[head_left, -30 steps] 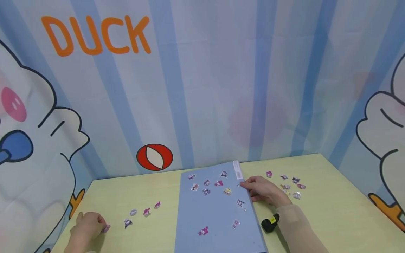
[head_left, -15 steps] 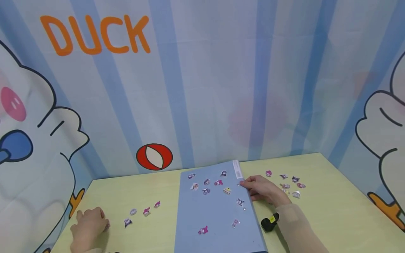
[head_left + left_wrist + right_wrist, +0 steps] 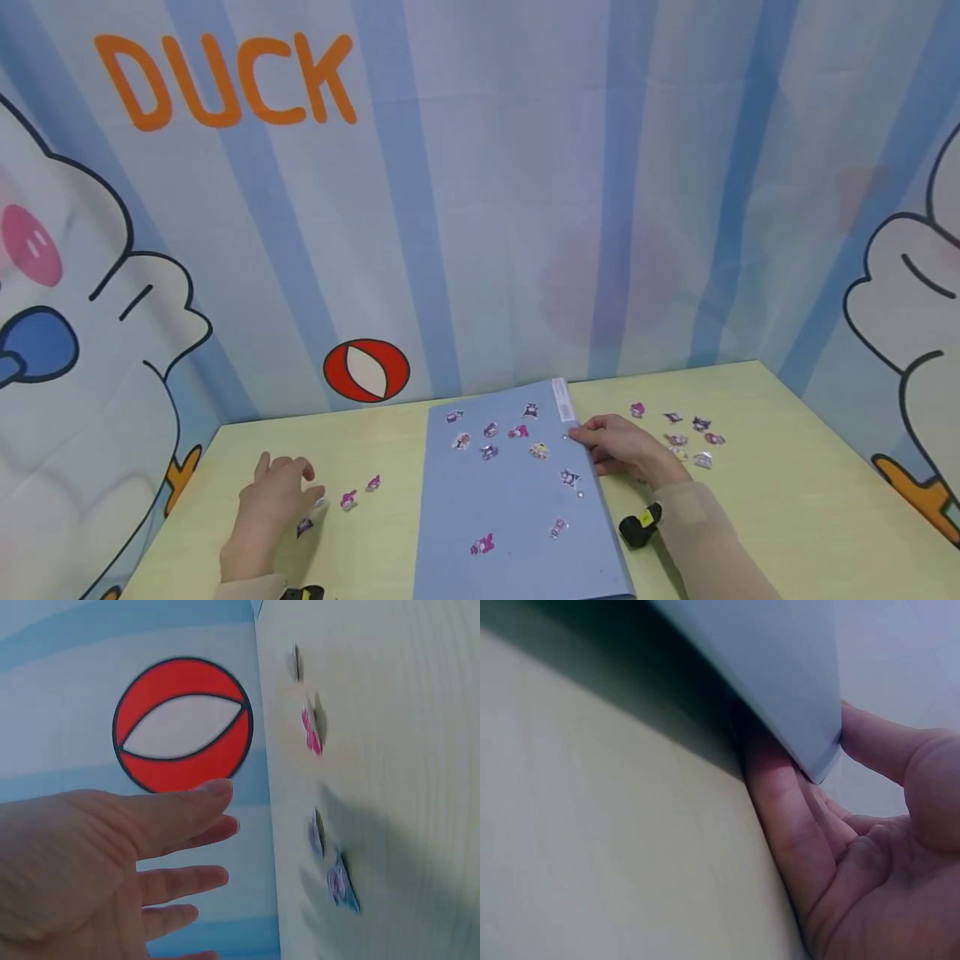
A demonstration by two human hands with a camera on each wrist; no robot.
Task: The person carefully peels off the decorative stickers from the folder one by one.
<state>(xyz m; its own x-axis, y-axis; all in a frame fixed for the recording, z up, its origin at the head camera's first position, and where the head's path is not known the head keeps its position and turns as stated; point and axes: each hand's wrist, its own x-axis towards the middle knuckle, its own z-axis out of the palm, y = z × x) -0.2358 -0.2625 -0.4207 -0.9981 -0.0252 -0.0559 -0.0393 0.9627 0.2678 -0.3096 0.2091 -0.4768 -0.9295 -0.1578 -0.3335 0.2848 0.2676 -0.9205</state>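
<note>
A light blue folder (image 3: pixel 517 500) lies with small cartoon stickers (image 3: pixel 482 544) scattered on its cover. At its right edge my right hand (image 3: pixel 622 450) grips it, thumb on the cover and fingers beneath, the edge tilted up off the table in the right wrist view (image 3: pixel 780 682). My left hand (image 3: pixel 273 504) hovers over the left side of the table, fingers extended and slightly spread, nothing seen between them in the left wrist view. Just beside its fingers lie a dark star-shaped sticker (image 3: pixel 303 527) and a pale sticker (image 3: pixel 319 502). Two pink stickers (image 3: pixel 348 500) lie further right.
More loose stickers (image 3: pixel 677 440) lie to the right of the folder on the pale yellow table (image 3: pixel 780 483). Behind stands a blue striped backdrop (image 3: pixel 495 208) with cartoon prints. A black camera (image 3: pixel 640 527) is strapped at the right wrist.
My left hand has left the pink sticker at the far left and moved right and up towards the pale and dark stickers, its fingers spreading. The right hand keeps its grip on the folder.
</note>
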